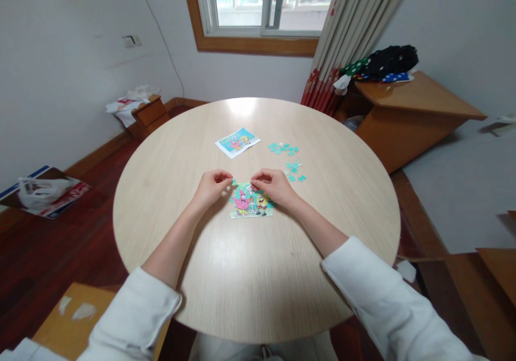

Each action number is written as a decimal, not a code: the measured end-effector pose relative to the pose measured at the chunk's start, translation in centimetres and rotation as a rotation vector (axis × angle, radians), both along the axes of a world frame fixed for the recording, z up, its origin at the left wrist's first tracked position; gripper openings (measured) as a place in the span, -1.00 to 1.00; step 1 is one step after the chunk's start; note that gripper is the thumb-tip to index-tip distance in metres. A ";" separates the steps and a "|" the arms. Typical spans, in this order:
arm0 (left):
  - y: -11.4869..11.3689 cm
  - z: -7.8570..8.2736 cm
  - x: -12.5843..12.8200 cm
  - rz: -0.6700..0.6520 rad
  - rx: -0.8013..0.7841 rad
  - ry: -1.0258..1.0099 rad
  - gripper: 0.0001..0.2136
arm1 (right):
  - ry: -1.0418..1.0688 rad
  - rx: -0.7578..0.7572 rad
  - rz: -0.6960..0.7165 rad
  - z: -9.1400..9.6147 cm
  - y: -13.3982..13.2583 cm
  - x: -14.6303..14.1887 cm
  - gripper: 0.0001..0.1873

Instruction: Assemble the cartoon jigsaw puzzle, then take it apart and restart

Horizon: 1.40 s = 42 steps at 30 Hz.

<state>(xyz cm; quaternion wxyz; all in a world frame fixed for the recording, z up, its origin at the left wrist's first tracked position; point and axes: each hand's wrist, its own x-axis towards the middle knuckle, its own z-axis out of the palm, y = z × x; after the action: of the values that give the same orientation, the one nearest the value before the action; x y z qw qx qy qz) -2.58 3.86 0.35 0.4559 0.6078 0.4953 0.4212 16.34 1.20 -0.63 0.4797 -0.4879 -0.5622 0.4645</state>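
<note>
A partly built cartoon jigsaw puzzle [250, 204] lies on the round pale wooden table [258, 275] in front of me. My left hand [210, 187] rests at the puzzle's upper left corner, its fingers pinched on a small teal puzzle piece [233, 181]. At the upper right edge of the puzzle, my right hand [272, 183] has its fingers curled and pinched together; what they hold is too small to make out. Loose teal pieces [289, 158] lie scattered just beyond my right hand. A printed reference picture [237, 142] lies farther back.
A wooden desk [407, 115] with dark clothes piled on it stands at the right by striped curtains [346, 33]. A small wooden box [150, 112] with papers sits by the left wall. A cardboard box [76, 318] stands near my left elbow, a plastic bag [38, 192] on the floor.
</note>
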 end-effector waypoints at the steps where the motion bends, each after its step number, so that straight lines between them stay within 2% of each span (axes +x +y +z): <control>1: 0.1 -0.1 -0.1 -0.006 0.002 0.046 -0.88 | -0.038 0.017 0.001 0.0 0.0 0.1 -0.88; 7: 0.2 -0.5 -0.2 0.001 0.064 0.217 -0.90 | -0.199 0.080 0.030 -0.2 -0.1 0.3 -0.92; 14: 0.1 -0.6 -0.2 0.024 0.094 0.245 -0.84 | -0.224 0.093 0.042 -0.2 -0.1 0.3 -0.93; 19: -0.1 -0.7 -0.1 -0.025 0.087 0.273 -0.82 | -0.241 0.092 0.041 0.2 -0.3 0.3 -0.93; 23: 0.0 -1.0 -0.1 -0.007 0.168 0.307 -0.81 | -0.244 0.091 0.042 0.3 -0.4 0.3 -0.93; 26: 0.1 -1.1 -0.1 -0.001 0.191 0.267 -0.82 | -0.249 0.086 0.044 0.3 -0.4 0.3 -0.92; 30: 0.0 -0.7 0.1 -0.032 0.084 0.117 -0.91 | -0.249 0.087 0.044 0.2 -0.4 0.3 -0.91; 33: -0.1 -0.3 0.4 0.005 0.012 0.003 -0.97 | -0.251 0.101 0.041 0.2 -0.3 0.3 -0.92; 38: -0.4 0.2 0.7 0.056 -0.099 -0.097 -0.88 | -0.253 0.113 0.041 0.2 -0.4 0.3 -0.93; 42: -0.6 0.6 0.7 0.035 -0.127 -0.134 -0.78 | -0.259 0.110 0.050 0.3 -0.4 0.3 -0.93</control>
<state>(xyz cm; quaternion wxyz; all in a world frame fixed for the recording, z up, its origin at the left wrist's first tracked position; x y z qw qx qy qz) -1.88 3.27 0.93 0.5181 0.5393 0.5001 0.4366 16.63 0.77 -0.33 0.4174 -0.5024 -0.6562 0.3779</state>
